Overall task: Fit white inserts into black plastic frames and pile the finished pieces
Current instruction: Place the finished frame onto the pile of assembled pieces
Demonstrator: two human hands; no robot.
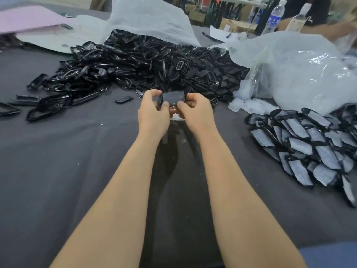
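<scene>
Forearms (pixel 123 190) come up from the bottom edge of the frame to its middle, over the dark grey table (pixel 58 151). There the left hand (pixel 152 115) and the right hand (pixel 195 113) meet, a little above the table. Both have curled fingers, and the grip of each one is closed on one end of a single black frame (pixel 172 98), held between them. The face of this piece looks dark, and I cannot tell if an insert sits in it.

At the right middle of the frame lies the pile of finished pieces (pixel 305 147), black rims with pale grey-white faces, overlapping one another. Just behind it, some loose white inserts (pixel 249 105) lie at the foot of a clear plastic bag (pixel 299 70).

Beyond the hands, in the upper middle, a big heap of black frames (pixel 144 64) spreads out from under a white bag (pixel 150 20). Several single frames (pixel 48 105) lie scattered at the left middle.

Farthest away are a pink sheet (pixel 29 18) in the upper left and two water bottles (pixel 274 16) in the upper right.
</scene>
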